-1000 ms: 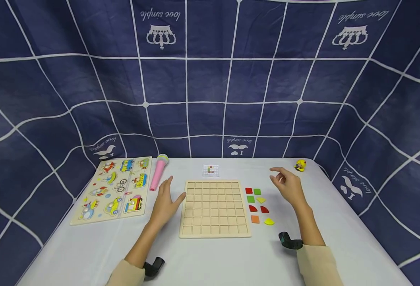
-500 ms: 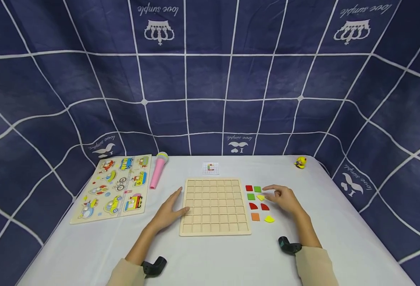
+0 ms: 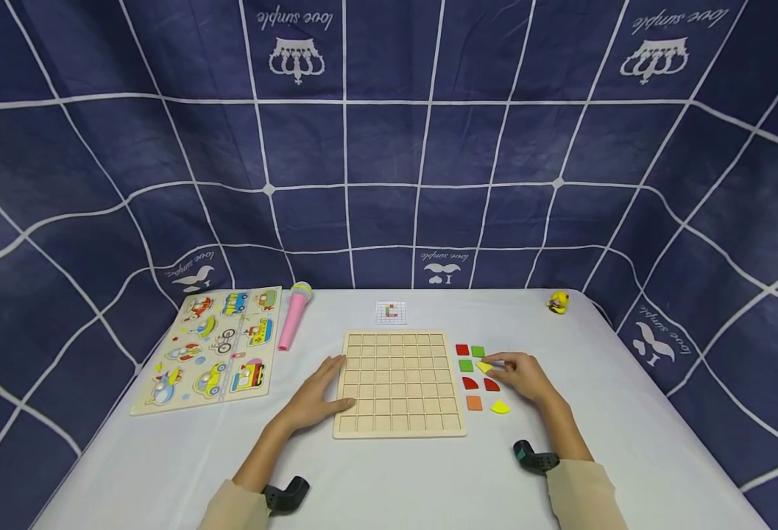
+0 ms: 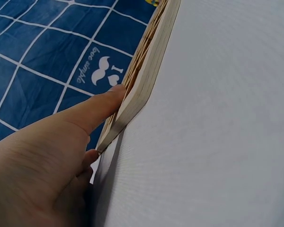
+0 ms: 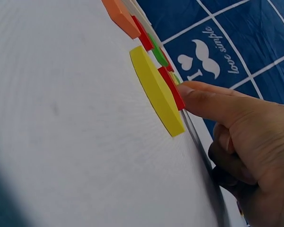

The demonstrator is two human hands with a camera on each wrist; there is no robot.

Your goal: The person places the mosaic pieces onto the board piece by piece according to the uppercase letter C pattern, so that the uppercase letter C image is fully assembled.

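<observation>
In the head view a pale wooden grid board (image 3: 398,384) lies on the white table. My left hand (image 3: 312,397) rests at its left side, thumb on the rim and the other fingers extended along the edge. The left wrist view shows the thumb on the board's raised edge (image 4: 146,80). To the right of the board my right hand (image 3: 521,375) pinches a yellow tile (image 3: 483,366) between thumb and index finger. Around it lie green tiles (image 3: 466,366), red quarter-round tiles (image 3: 470,383), a red square (image 3: 462,350), an orange square (image 3: 474,403) and another yellow tile (image 3: 500,407).
A small pattern card (image 3: 391,312) lies behind the board. To the left are a pink toy microphone (image 3: 292,320) and a vehicle picture puzzle (image 3: 210,353). A yellow figurine (image 3: 558,302) stands at the back right. A blue checked curtain (image 3: 389,147) surrounds the table.
My right hand has come down and left from above the table to the yellow tile and closed its fingertips on it. My left hand has moved down onto the board's left edge.
</observation>
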